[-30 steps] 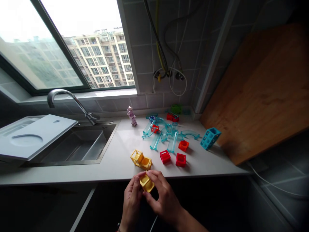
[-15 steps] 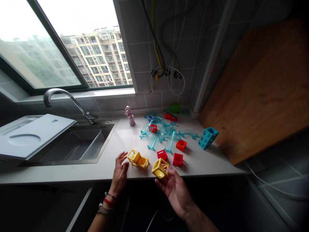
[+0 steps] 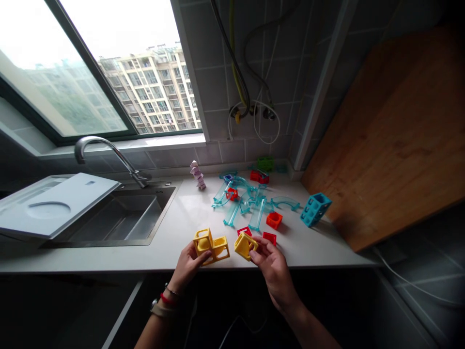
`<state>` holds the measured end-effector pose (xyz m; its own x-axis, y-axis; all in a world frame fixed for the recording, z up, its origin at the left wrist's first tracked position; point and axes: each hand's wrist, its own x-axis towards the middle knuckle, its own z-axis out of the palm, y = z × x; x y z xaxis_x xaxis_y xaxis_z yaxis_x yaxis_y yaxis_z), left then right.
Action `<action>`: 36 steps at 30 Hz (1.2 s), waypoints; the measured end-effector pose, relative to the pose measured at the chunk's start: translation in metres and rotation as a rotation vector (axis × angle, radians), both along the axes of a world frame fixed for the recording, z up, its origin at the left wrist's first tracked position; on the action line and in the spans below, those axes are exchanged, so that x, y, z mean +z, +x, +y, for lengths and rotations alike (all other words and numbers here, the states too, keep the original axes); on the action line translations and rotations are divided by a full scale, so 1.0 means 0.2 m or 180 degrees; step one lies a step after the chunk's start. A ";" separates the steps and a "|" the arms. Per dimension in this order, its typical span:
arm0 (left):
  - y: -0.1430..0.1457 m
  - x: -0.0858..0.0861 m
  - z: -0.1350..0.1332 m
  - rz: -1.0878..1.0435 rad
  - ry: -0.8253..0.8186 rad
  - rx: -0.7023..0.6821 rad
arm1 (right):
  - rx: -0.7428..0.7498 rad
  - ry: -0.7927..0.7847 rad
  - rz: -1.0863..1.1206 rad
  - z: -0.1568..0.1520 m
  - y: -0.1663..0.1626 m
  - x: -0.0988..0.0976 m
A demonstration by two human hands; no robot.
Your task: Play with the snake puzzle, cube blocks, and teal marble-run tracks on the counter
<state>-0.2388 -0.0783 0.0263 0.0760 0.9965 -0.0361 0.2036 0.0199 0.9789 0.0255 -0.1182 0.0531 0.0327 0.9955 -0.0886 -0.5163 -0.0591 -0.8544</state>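
Observation:
My left hand (image 3: 189,261) is closed around joined yellow blocks (image 3: 220,248), a hollow-framed piece with one cube standing higher than the part beside it. A single yellow cube block (image 3: 244,245) is pinched in my right hand (image 3: 272,264), tilted, with an open frame and a sloped inside. A small gap separates the two yellow pieces. Just behind the single cube lie a red block (image 3: 244,230) and another red block (image 3: 269,238), both partly covered by it or my right hand. An orange-red block (image 3: 274,220) with a round hole sits farther back.
Clear teal track pieces (image 3: 257,213) lie heaped mid-counter, with red blocks and a green block (image 3: 266,164) behind. A tall teal block (image 3: 315,209) stands right, near a leaning wooden board (image 3: 399,135). A purple stacked figure (image 3: 197,175) stands left, beside the sink (image 3: 152,232) and faucet (image 3: 105,145).
My left hand has gone from open beside the joined yellow blocks to gripping them, lifting and turning them. My right hand has rotated the single yellow cube.

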 end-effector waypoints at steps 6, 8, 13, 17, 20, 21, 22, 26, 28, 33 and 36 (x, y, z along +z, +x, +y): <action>0.21 0.11 -0.23 -0.1223 -0.0607 0.0031 | 0.0279 0.0227 -0.0223 -0.01 0.03 0.04; 0.28 0.17 -0.27 -0.1480 -0.0787 -0.0076 | 0.0459 0.0301 -0.0340 -0.04 0.04 0.06; 0.38 0.25 -0.31 -0.1573 -0.0868 -0.0079 | 0.0549 0.0412 -0.0574 -0.09 0.06 0.06; 0.39 0.27 -0.32 -0.1381 -0.0859 0.0122 | 0.0621 0.0352 -0.0302 -0.11 0.07 0.05; 0.39 0.27 -0.34 -0.1306 -0.0928 0.0054 | 0.0696 0.0306 -0.0120 -0.12 0.07 0.04; 0.39 0.27 -0.34 -0.1312 -0.0961 0.0044 | 0.0688 0.0296 -0.0106 -0.12 0.08 0.05; 0.40 0.27 -0.35 -0.1326 -0.0994 0.0043 | 0.0673 0.0281 -0.0105 -0.13 0.08 0.05; 0.44 0.29 -0.37 -0.1386 -0.1057 0.0086 | 0.0621 0.0221 -0.0142 -0.14 0.08 0.05; 0.46 0.31 -0.38 -0.1387 -0.1031 0.0164 | 0.0616 0.0205 -0.0176 -0.14 0.09 0.05; 0.50 0.34 -0.39 -0.1331 -0.0969 0.0293 | 0.0625 0.0228 -0.0254 -0.14 0.10 0.05; 0.51 0.33 -0.39 -0.1354 -0.0918 0.0317 | 0.0629 0.0258 -0.0177 -0.16 0.09 0.04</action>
<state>-0.1376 -0.1564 0.0925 0.0490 0.9537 -0.2967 -0.2274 0.2999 0.9265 0.0428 -0.1495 0.0609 -0.1611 0.9869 -0.0115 -0.4534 -0.0843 -0.8873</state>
